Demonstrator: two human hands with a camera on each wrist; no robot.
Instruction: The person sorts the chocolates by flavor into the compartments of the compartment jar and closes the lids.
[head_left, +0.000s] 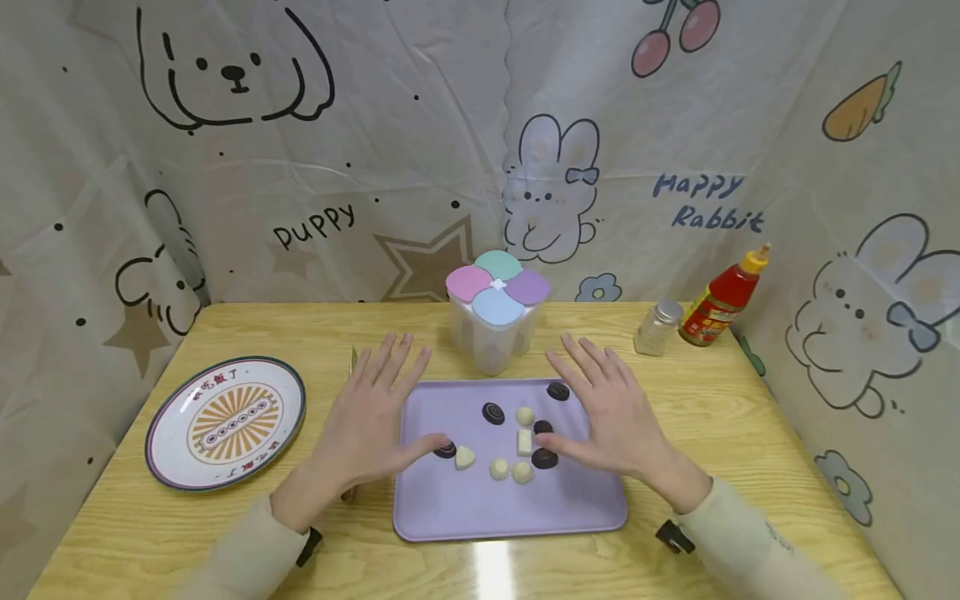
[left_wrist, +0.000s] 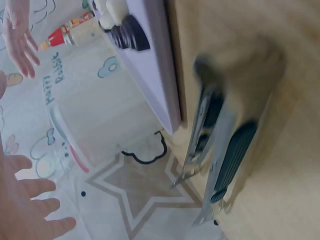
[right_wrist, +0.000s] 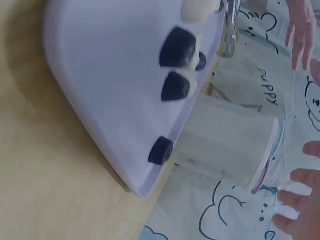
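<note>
Both hands hover palm down with fingers spread. My left hand (head_left: 375, 417) is above the left edge of a lilac tray (head_left: 457, 510); my right hand (head_left: 611, 412) is over its right edge. Neither holds anything. On the tray lie several dark chocolates (head_left: 492, 413) and several white chocolates (head_left: 465, 457), some partly covered by the thumbs in the head view. Metal tongs with dark green grips (left_wrist: 237, 155) lie on the table left of the tray, mostly hidden beneath my left hand in the head view.
A white patterned plate (head_left: 168, 437) sits at the left. Behind the tray stands a clear container with four coloured petal lids (head_left: 498, 308). A small silver-capped jar (head_left: 657, 328) and a red sauce bottle (head_left: 723, 300) stand back right. Printed curtains (head_left: 420, 167) enclose the wooden table (head_left: 720, 417).
</note>
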